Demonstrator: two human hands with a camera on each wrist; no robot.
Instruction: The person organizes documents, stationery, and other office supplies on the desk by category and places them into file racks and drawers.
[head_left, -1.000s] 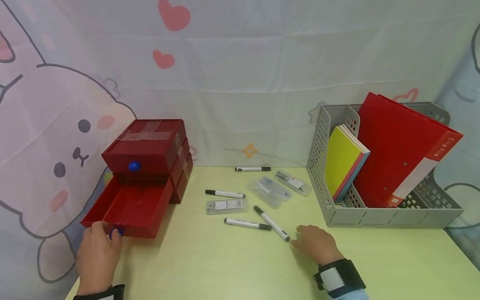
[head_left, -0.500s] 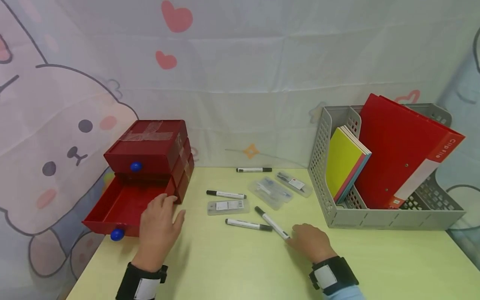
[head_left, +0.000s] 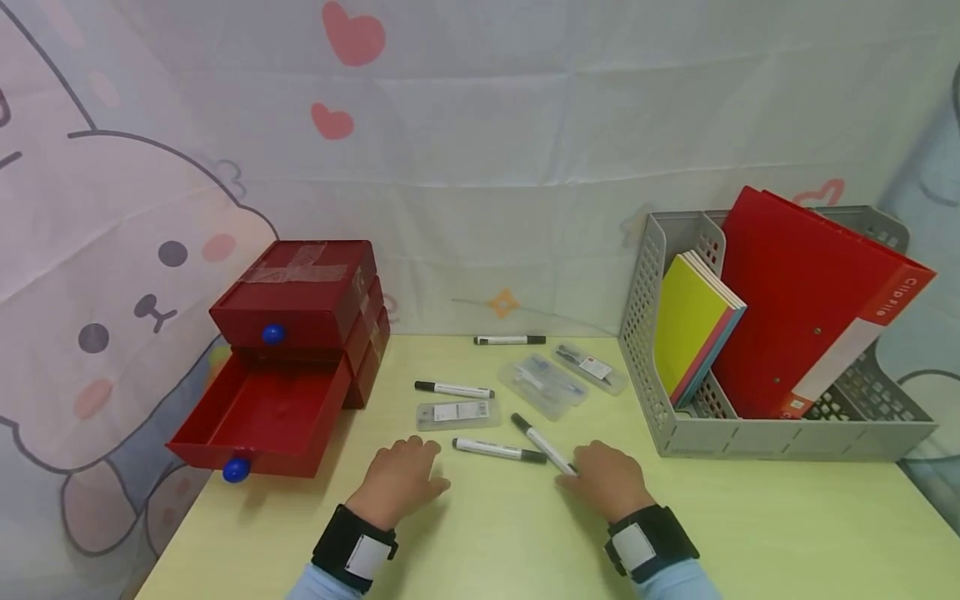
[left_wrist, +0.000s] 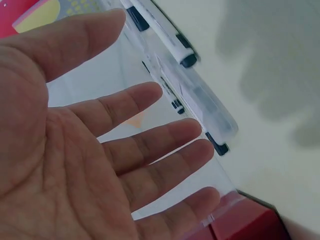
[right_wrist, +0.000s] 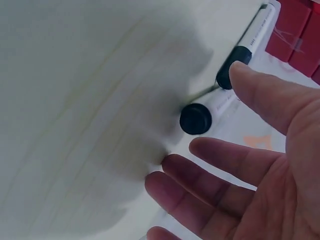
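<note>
My left hand (head_left: 401, 481) hovers over the table with its fingers spread and nothing in them. Ahead of it lie a clear plastic case with a white label (head_left: 459, 413) and a white marker (head_left: 498, 451). My right hand (head_left: 606, 481) is at the near end of a slanted white marker (head_left: 543, 444). In the right wrist view, that marker's black end (right_wrist: 195, 119) sits between the spread thumb and index finger, which do not close on it. At left, a red drawer (head_left: 258, 417) with a blue knob (head_left: 236, 470) is pulled out.
The red drawer boxes (head_left: 292, 292) are stacked at the left. Farther back lie more markers (head_left: 453, 390) and clear cases (head_left: 543, 385). A grey file rack (head_left: 795, 439) at right holds a red clip file (head_left: 810, 308) and notebooks (head_left: 693, 325).
My left hand has let go of the drawer's blue knob and moved right over the table. My right hand has shifted slightly left to the slanted marker's end. The drawer stays out.
</note>
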